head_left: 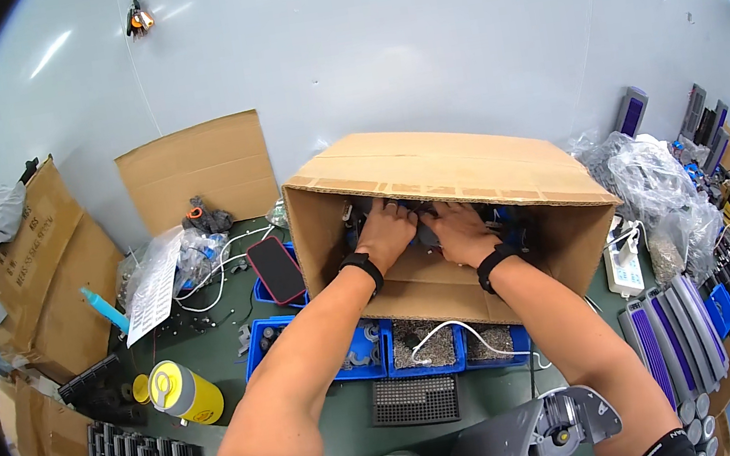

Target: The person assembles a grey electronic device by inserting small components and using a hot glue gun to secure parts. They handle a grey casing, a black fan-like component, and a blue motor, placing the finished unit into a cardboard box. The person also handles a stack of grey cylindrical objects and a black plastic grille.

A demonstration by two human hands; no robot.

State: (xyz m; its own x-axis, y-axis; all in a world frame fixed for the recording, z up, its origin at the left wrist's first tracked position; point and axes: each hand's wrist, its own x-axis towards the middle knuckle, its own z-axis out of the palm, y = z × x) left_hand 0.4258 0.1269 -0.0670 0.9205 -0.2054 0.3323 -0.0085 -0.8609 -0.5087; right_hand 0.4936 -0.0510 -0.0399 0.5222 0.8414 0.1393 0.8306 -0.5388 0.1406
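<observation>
A cardboard box (430,157) lies tipped on the table with its mouth toward me, and both my arms reach into it. Inside, my left hand (388,226) has its fingers curled among dark parts (354,220). Close beside it, my right hand (460,231) is also bent over, next to more dark parts (506,221) toward the box's right side. The fingertips of both hands are partly hidden, so what they grip does not show. Each wrist wears a black band.
Blue bins (365,351) of small parts sit before the box, with a black grid tray (415,402) nearer me. Grey housings (533,434) stand at the front edge. A phone (275,270) and yellow bottle (187,393) are left; a power strip (623,270) and purple-grey parts (674,337) right.
</observation>
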